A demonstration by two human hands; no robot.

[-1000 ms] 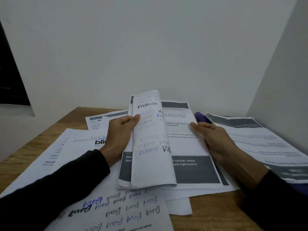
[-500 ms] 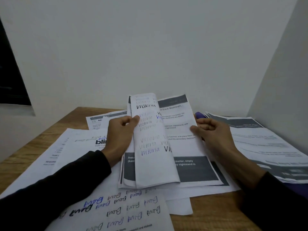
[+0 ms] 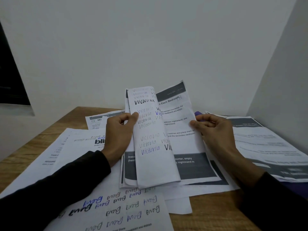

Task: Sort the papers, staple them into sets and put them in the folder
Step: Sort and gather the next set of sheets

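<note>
My left hand (image 3: 119,135) grips a sheet covered in handwritten "Victoria" lines (image 3: 152,157), curled back over the left side of a small stack. My right hand (image 3: 215,130) pinches the right edge of a printed page with dark bands (image 3: 181,127), lifted at a tilt above the sheets under it. A purple object (image 3: 198,114), partly hidden, shows just behind my right fingers. No stapler is visible.
Loose sheets cover the wooden table (image 3: 213,214): a handwritten page (image 3: 126,212) at the front, a "bli" printed page (image 3: 80,144) on the left, a printed stack (image 3: 270,147) on the right over something purple (image 3: 298,189). White walls stand close behind and to the right.
My right hand has raised the printed page off the pile and tilted it upward. My left hand has kept its hold on the curled "Victoria" sheet, which stands a little higher.
</note>
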